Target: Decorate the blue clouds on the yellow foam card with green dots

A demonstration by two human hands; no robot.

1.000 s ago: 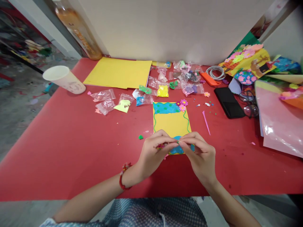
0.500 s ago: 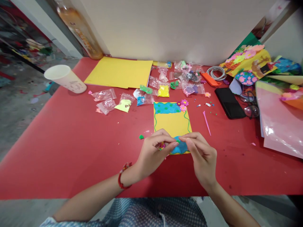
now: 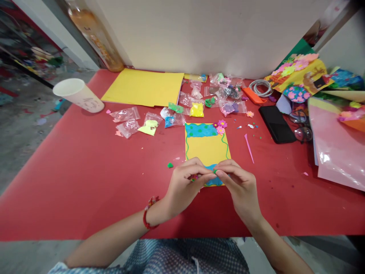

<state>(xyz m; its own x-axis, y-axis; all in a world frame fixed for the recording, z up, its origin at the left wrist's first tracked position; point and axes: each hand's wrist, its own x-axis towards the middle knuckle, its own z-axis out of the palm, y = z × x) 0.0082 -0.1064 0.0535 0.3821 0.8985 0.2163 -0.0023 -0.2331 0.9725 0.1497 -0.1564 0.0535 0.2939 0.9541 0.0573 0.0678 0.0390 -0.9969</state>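
Left hand: in the head view, the left hand [image 3: 182, 186] is pinched narrow, thumb and finger at a small green bit of modelling clay [image 3: 215, 172].
Right hand: the right hand [image 3: 242, 186] meets it from the other side, fingertips closed on the same bit.
Yellow card: the rectangular yellow card decorated with clay [image 3: 207, 148] lies on the red tabletop [image 3: 99, 182], its near end under the hands.
Green bit: being so small, it could slip or flatten out of shape if the pinch is uneven, and might stick to a fingertip.
Blue patch: the near blue clay patch [image 3: 213, 182] could be dented or smeared by a knuckle dropping low, if the clay is soft.
Card edges: with no hand holding the card down, a brushing wrist could shift it; the thin wavy green clay line [image 3: 226, 146] on its right could be rubbed loose.
Spare lump: the loose green clay lump [image 3: 170, 165], left of the card, could be flattened under the left forearm.
Hidden: the fingers cover much of the card's near end, including part of the pink clay decoration at its near left corner.
Hard to make out: the bit's exact shape, and whether either hand touches the card.
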